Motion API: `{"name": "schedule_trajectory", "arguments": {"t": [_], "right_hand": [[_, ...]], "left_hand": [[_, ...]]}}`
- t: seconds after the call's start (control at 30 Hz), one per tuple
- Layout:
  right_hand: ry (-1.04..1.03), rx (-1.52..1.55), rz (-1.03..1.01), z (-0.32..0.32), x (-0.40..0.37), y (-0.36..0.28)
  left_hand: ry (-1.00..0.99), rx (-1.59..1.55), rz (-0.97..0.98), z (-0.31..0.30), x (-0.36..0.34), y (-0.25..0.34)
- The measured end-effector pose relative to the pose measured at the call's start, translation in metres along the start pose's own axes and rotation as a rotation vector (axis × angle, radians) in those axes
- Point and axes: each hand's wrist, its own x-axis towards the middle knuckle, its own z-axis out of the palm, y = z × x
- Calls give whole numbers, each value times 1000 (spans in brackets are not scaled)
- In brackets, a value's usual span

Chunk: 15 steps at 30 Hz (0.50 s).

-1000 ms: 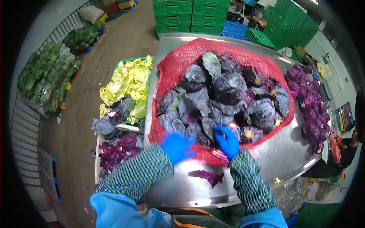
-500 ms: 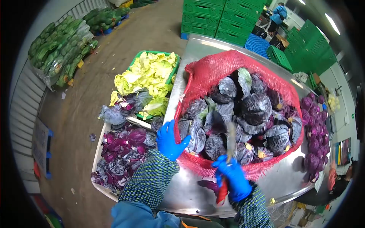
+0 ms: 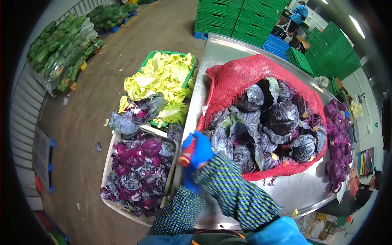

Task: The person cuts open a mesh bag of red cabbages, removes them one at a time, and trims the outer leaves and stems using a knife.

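Note:
My right hand (image 3: 201, 149), in a blue glove, is closed around the red handle of a knife (image 3: 187, 156). It is at the left edge of the metal table, beside the mouth of a red mesh sack (image 3: 239, 73). The knife's blade is hidden. My left hand (image 3: 189, 179), also blue-gloved, sits just below and is partly covered by my right wrist; its fingers are hidden. Dark red cabbages (image 3: 284, 117) with loose outer leaves fill the open sack. Left of my hands, a white crate (image 3: 107, 163) holds purple cabbage leaves (image 3: 141, 167).
A green crate (image 3: 192, 73) of yellow-green leaves stands behind the white one. Trimmed purple cabbages (image 3: 335, 143) line the right side of the metal table (image 3: 286, 192). Green crates (image 3: 214, 18) are stacked beyond. Two other people are in the background at right.
My right hand has swung left with the knife, from the sack's front edge to the table's left edge. My left hand has dropped down from the sack's rim, below the right hand.

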Motion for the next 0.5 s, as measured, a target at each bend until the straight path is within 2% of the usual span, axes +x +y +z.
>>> {"name": "schedule_trajectory", "arguments": {"t": [0.03,0.07,0.1,0.13,0.17,0.2,0.23,0.27,0.3,0.33,0.37,0.4,0.43,0.47,0.5], "right_hand": [[-33,-169,-10,-12,32,18],[-326,-706,-236,-21,26,23],[-89,-238,-230,15,-20,20],[-115,68,95,-4,-27,30],[-354,297,547,-27,-30,16],[-313,262,641,-25,-59,-34],[-308,91,719,-47,-74,-51],[-248,-103,625,-54,-99,-78],[-243,-305,334,-79,-111,-82],[-72,-404,77,-94,-122,-95],[231,-430,-95,-120,-116,-92],[314,-736,-358,-147,-107,-104],[274,-1072,-690,-189,-94,-108],[333,-1018,-660,-227,-88,-98],[441,-869,-420,-256,-99,-86]], "left_hand": [[-24,-299,34,20,-11,-4],[-64,-617,68,50,-44,-15],[-75,-722,90,74,-59,-22],[-57,-762,108,91,-63,-27],[-18,-781,123,105,-56,-30],[36,-800,139,117,-42,-29],[84,-812,149,128,-23,-24],[242,-948,159,145,-3,-14],[135,-1059,136,137,18,-7],[216,-872,206,176,37,12],[44,-1025,257,170,66,12],[-159,-978,325,167,88,13],[-291,-818,520,159,106,5],[41,-1313,339,170,107,4],[-85,-1479,37,98,116,-14]]}}
